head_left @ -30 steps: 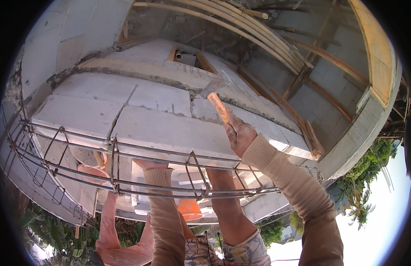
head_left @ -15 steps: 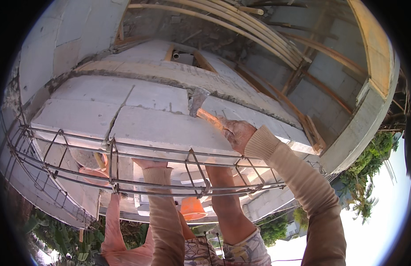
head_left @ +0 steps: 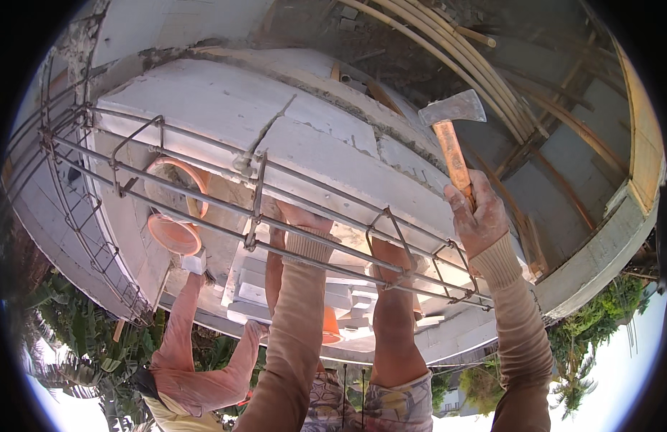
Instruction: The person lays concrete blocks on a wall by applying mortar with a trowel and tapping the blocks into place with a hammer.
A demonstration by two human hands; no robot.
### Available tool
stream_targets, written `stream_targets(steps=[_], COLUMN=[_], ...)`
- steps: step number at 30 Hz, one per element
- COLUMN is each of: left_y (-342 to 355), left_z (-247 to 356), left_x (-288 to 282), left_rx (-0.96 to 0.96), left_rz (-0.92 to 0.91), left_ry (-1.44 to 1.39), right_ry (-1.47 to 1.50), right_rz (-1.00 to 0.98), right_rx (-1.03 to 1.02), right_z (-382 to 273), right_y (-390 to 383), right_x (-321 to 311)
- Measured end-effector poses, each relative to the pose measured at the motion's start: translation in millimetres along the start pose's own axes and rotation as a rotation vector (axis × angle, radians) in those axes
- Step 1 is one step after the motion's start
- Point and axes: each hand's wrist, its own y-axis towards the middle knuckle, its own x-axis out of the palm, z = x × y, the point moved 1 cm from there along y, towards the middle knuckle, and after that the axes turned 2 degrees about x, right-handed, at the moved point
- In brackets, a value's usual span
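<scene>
One view only, from the head, looking down along a wall of pale blocks (head_left: 225, 108). The right hand (head_left: 477, 216) has its grip closed round the orange handle of a hatchet (head_left: 452, 133), which is raised with its grey head above the blocks and clear of them. The left hand (head_left: 301, 219) lies palm-down on the block just behind a cage of steel rods (head_left: 261, 194) that runs along the near edge of the wall; its fingers are hidden by the rods and the sleeve, so I cannot tell whether that grip is open or closed. As for progress, I judge the course to be largely laid: the blocks sit side by side with grey mortar in the joints, one joint by the hatchet looks rough and chipped, and the rod cage is not yet bedded in anything, so trimming and filling seem left to do. Below the wall another person (head_left: 196, 360) in a pink sleeve reaches up toward an orange bucket (head_left: 176, 216). A stack of spare pale blocks (head_left: 254, 288) lies lower down. No packages, labels or signs show anywhere.
</scene>
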Motion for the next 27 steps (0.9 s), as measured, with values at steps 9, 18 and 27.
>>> stream_targets(steps=[9,18,27], left_y=[-23,-25,1], left_z=[47,104,200], left_x=[-10,-36,-54], left_rx=[0.148,0.333,0.847], left_rz=[-0.228,-0.42,-0.409], left_ry=[0.105,0.521,1.142], right_ry=[0.352,0.247,0.135], right_rz=[0.011,0.186,0.614], right_rx=[-0.205,-0.208,-0.353], right_z=[-125,-180,-183], right_y=[-31,-46,-73], right_x=[28,90,139])
